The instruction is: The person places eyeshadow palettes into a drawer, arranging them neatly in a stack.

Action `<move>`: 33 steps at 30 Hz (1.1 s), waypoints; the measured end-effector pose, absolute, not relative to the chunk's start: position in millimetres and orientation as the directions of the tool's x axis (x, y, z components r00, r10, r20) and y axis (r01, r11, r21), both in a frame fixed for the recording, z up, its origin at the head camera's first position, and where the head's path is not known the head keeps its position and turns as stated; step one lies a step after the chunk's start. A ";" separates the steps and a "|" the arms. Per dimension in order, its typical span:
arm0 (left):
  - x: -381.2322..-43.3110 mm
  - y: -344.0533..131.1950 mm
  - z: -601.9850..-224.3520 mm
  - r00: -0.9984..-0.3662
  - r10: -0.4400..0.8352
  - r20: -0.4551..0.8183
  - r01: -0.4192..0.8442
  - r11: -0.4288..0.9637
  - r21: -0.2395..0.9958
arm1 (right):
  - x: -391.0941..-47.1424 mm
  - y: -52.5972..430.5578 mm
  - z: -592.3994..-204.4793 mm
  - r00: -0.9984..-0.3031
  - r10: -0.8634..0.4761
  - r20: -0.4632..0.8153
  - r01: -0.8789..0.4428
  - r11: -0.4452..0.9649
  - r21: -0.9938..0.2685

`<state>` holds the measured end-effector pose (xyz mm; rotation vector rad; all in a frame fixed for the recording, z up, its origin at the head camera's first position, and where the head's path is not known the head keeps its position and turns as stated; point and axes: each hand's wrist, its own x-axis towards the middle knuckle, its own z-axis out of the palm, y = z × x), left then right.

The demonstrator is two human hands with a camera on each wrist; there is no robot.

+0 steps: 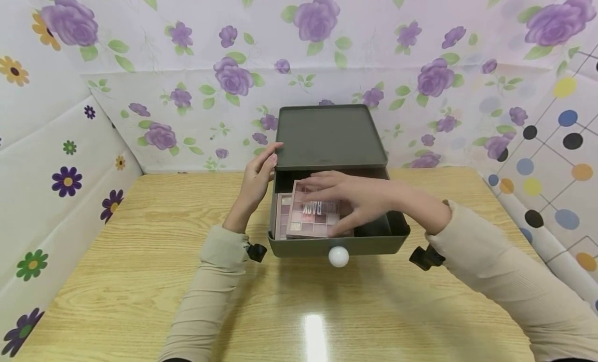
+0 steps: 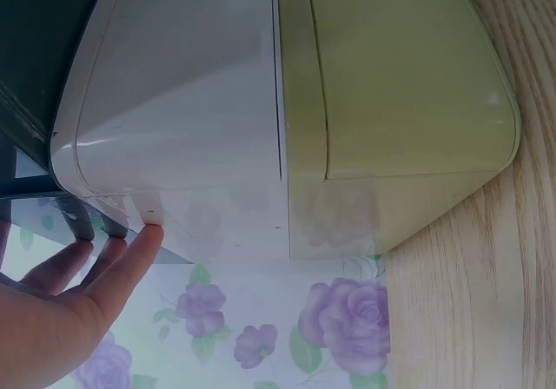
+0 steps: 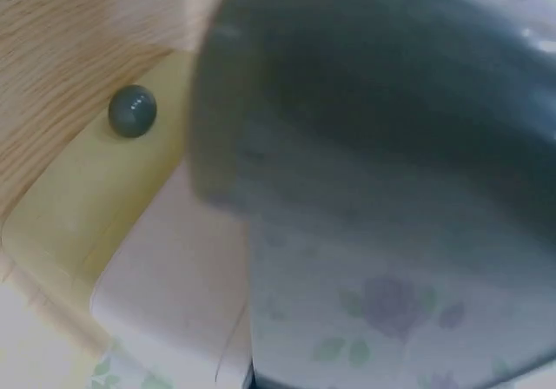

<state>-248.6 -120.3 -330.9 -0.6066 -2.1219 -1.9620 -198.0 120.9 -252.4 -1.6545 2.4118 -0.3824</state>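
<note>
A dark grey-green drawer (image 1: 308, 247) with a white round knob (image 1: 338, 256) is pulled out from under its matching top (image 1: 329, 136). Inside lie pinkish eyeshadow palettes: an upper palette (image 1: 312, 216) with a lettered clear cover overlaps a lower palette (image 1: 282, 211). Over the upper palette my right hand (image 1: 362, 198) spreads its fingers, slightly blurred; the palette looks sharp. My left hand (image 1: 256, 183) touches the unit's left side near the top. In the left wrist view, the left hand's fingertips (image 2: 149, 233) rest against the unit's side. The right wrist view shows no hand.
Beneath the dark drawer, the unit has a whitish tier (image 2: 182, 85) and a yellow-green tier (image 2: 408, 68). A dark knob (image 3: 132, 111) sits on the yellow front. The wooden table (image 1: 154, 258) meets flowered sheets (image 1: 187, 107) behind and at both sides.
</note>
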 end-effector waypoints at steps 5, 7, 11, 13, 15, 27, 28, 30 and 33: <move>-248.4 -120.0 -331.2 -0.896 0.155 0.416 0.428 0.054 0.902 | -189.9 140.1 -245.8 -0.530 -0.846 -0.055 -0.799 0.520 -0.303; -248.4 -120.1 -331.1 -0.895 0.154 0.419 0.432 0.056 0.900 | -188.7 146.7 -243.7 -0.578 -0.810 -0.099 -0.764 0.579 -0.285; -249.0 -120.5 -331.9 -0.893 0.157 0.422 0.435 0.058 0.899 | -188.4 153.4 -243.5 -0.616 -0.771 -0.160 -0.735 0.636 -0.237; -249.1 -120.5 -332.2 -0.892 0.159 0.422 0.435 0.050 0.899 | -187.4 153.9 -244.7 -0.620 -0.767 -0.164 -0.732 0.641 -0.230; -249.4 -120.5 -332.6 -0.892 0.162 0.422 0.433 0.042 0.900 | -186.3 153.7 -246.6 -0.620 -0.769 -0.153 -0.733 0.638 -0.236; -247.5 -120.1 -331.7 -0.900 0.153 0.408 0.419 0.051 0.906 | -183.1 144.5 -256.7 -0.563 -0.823 -0.070 -0.781 0.558 -0.281; -247.1 -120.0 -331.6 -0.900 0.152 0.409 0.420 0.051 0.906 | -183.0 143.1 -256.7 -0.563 -0.824 -0.070 -0.781 0.557 -0.283; -246.8 -119.8 -331.5 -0.899 0.153 0.411 0.422 0.044 0.906 | -183.2 140.4 -256.9 -0.559 -0.826 -0.068 -0.782 0.553 -0.287; -247.2 -119.4 -331.5 -0.895 0.157 0.417 0.427 0.030 0.904 | -184.2 138.3 -257.9 -0.551 -0.832 -0.064 -0.787 0.543 -0.292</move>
